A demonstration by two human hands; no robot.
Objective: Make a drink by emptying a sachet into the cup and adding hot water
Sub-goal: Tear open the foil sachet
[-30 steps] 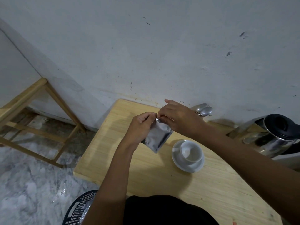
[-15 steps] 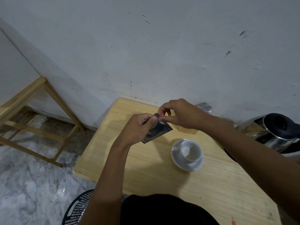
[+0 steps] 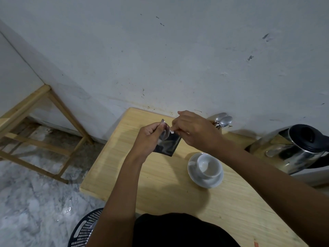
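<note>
One sachet (image 3: 167,143), small, square, silvery foil reading dark in the dim light, creased and glinting near its middle; it is hanging in the air above the far half of the counter (image 3: 160,184), up and to the left of the cup; its top edge is showing a split, a small torn tab standing up at the left and a pale corner at the right; left hand (image 3: 148,138) is pinching the sachet's upper left edge between thumb and fingers, right hand (image 3: 194,130) is pinching the upper right corner, the two hands sitting close together with the foil between them; one white cup (image 3: 209,165) is standing upright on one white saucer (image 3: 204,180), nothing visible inside it but a pale sheen; two metal spoons (image 3: 223,120) are lying by the wall (image 3: 160,59) behind the right hand, bowls side by side; one steel kettle (image 3: 293,148) with a black lid is sitting at the right edge; one perforated dark basket (image 3: 85,227) is showing on the floor (image 3: 32,202); one bare wooden frame (image 3: 32,111) is standing at left.
</note>
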